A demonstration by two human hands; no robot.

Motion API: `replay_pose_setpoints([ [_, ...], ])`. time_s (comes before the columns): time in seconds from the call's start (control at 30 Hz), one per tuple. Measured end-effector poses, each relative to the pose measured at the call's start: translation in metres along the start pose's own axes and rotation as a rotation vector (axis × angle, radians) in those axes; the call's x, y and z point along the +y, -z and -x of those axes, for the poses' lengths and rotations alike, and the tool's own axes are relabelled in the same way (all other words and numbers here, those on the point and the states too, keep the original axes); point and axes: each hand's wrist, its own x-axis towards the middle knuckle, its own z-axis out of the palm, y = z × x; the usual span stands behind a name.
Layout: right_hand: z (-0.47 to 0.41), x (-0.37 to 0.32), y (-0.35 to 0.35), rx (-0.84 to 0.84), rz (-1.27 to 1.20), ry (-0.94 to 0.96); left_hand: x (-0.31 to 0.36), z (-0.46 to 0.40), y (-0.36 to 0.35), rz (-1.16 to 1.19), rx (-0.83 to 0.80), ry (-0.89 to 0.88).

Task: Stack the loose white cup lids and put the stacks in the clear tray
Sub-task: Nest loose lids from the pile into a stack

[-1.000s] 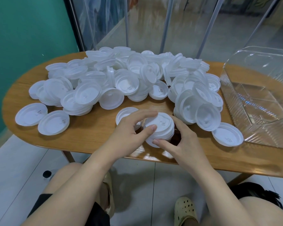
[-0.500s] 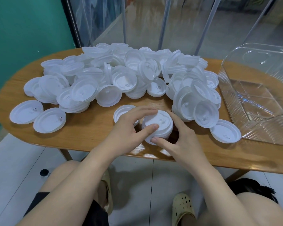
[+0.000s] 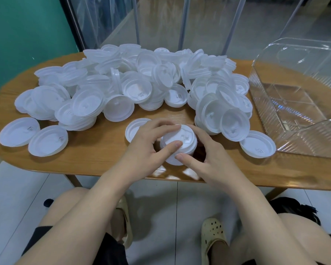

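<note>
Mid-stacking: left hand (image 3: 145,144) & right hand (image 3: 208,159) pinching small lid stack (image 3: 178,144). Next, prob.: square up, carry to clear tray (image 3: 294,104).

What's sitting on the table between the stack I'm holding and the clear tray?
In the head view, one loose lid lies flat between the stack and the clear tray, with the lid pile's edge just behind it.

Single head-worn view, looking forward and down, close over the wooden table (image 3: 96,159) near edge
</note>
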Motion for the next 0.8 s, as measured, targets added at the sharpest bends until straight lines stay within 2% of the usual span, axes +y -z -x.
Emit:
replay_pose_setpoints([
  [0.13, 0.000, 0.002, 0.001, -0.001, -0.007, -0.010, -0.004, 0.000, 0.005, -0.126, 0.001, -0.038],
  [0.23, 0.000, 0.004, 0.002, 0.017, -0.006, 0.000, -0.013, 0.002, 0.027, -0.272, 0.123, -0.034],
  [0.33, 0.000, 0.003, 0.004, 0.022, 0.006, 0.003, -0.023, 0.004, 0.049, -0.347, 0.161, 0.136],
  [0.4, -0.003, 0.002, 0.008, 0.005, 0.031, 0.011, -0.023, 0.002, 0.055, -0.401, 0.099, 0.305],
  [0.47, -0.007, -0.001, 0.012, -0.030, 0.065, 0.019, -0.023, -0.003, 0.055, -0.498, 0.035, 0.368],
  [0.57, -0.010, 0.001, 0.014, -0.044, 0.071, 0.024, -0.025, -0.010, 0.051, -0.616, 0.013, 0.339],
  [0.8, -0.009, 0.007, 0.007, -0.039, 0.046, -0.009, -0.025, -0.010, 0.051, -0.602, 0.040, 0.319],
])
